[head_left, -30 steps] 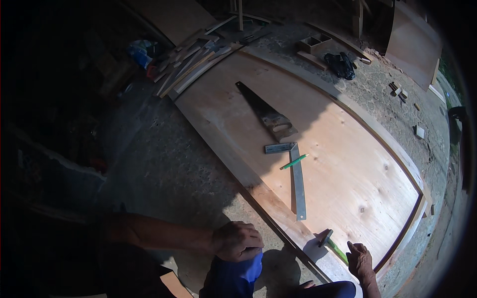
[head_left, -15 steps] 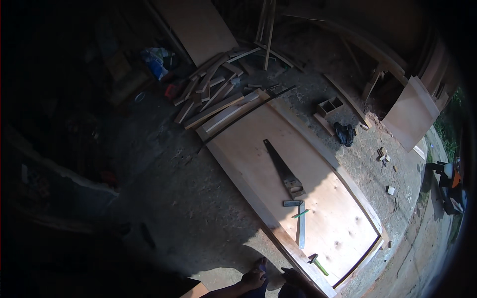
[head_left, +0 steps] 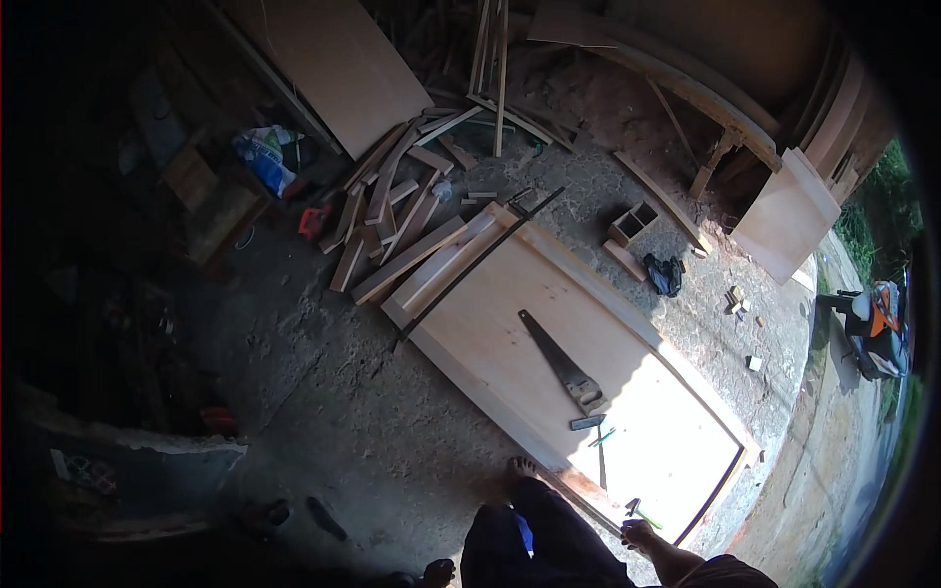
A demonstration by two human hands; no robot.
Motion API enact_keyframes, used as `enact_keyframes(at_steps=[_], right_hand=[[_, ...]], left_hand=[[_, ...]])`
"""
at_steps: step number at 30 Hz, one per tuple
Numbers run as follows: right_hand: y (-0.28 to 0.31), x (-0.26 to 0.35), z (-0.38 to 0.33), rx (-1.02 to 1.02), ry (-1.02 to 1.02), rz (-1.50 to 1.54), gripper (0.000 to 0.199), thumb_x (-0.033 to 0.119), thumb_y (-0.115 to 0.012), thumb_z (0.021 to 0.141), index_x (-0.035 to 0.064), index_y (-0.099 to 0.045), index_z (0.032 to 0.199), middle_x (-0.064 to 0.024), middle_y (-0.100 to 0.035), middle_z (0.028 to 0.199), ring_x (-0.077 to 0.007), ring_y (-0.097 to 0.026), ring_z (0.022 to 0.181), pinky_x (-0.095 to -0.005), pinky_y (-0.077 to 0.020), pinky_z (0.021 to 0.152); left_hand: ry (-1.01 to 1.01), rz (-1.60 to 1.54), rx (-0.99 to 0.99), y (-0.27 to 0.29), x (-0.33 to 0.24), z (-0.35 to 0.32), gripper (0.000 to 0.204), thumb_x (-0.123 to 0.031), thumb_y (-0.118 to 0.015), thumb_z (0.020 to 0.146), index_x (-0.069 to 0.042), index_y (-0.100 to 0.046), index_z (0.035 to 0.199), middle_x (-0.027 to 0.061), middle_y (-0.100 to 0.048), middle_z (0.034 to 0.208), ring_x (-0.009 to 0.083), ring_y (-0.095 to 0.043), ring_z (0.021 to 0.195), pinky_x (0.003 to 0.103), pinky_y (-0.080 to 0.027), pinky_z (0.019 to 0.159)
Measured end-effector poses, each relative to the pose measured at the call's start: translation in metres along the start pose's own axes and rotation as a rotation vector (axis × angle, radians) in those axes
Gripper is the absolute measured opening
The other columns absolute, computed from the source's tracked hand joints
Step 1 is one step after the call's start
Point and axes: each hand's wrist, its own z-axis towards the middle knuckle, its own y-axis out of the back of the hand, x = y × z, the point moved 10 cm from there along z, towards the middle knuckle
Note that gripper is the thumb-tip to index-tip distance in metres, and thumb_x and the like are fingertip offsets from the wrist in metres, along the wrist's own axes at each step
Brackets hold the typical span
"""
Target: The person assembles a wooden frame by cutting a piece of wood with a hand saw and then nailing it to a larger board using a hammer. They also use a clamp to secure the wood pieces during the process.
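My right hand (head_left: 639, 535) is by the panel's near edge, beside a green-handled hammer (head_left: 642, 512). Its fingers are curled; what they hold, if anything, is too small to make out. My left hand (head_left: 438, 572) shows as a dark shape at the lower edge, left of my legs, its fingers unclear. A framed wooden panel (head_left: 500, 294) lies on the ground before me. On it rest a handsaw (head_left: 561, 361), a try square (head_left: 587, 422) whose blade is washed out by sun, and a thin green stick-like thing (head_left: 602, 437). A long dark bar clamp (head_left: 480, 267) crosses its far end.
Loose timber strips (head_left: 392, 196) are heaped beyond the panel's far left. A wooden box (head_left: 633, 223) and a black plastic bag (head_left: 664, 275) lie to the right, with small wood offcuts (head_left: 737, 301). My bare foot (head_left: 520, 468) touches or nearly touches the panel's left edge.
The view has shifted, showing my legs. My right hand has moved right, beside the hammer. My left hand has moved left, away from the right one.
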Motion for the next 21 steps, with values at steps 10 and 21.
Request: enact_keyframes(at_steps=[10,21], right_hand=[[-0.008,0.395,-0.047,0.026,0.379,0.090,0.040,0.011,-0.058,0.097,0.0055,-0.057,0.137,-0.0047,-0.069,0.089,-0.0127,-0.066,0.067,-0.0282,-0.0541,0.055],[0.048,0.551,-0.103,-0.255,0.393,-0.134,0.023,0.012,-0.063,0.095,0.0028,-0.072,0.114,-0.0056,-0.071,0.089,-0.0099,-0.063,0.076,-0.0283,-0.0513,0.062]], left_hand=[[0.569,-0.379,0.008,0.056,-0.076,0.091,0.032,-0.037,-0.059,0.097,-0.011,-0.067,0.113,0.0050,-0.071,0.092,0.0198,-0.067,0.080,0.040,-0.054,0.071],[0.208,-0.537,-0.154,0.208,-0.321,0.342,0.042,-0.039,-0.063,0.096,-0.011,-0.061,0.128,0.0101,-0.071,0.109,0.0219,-0.067,0.087,0.037,-0.051,0.073]])
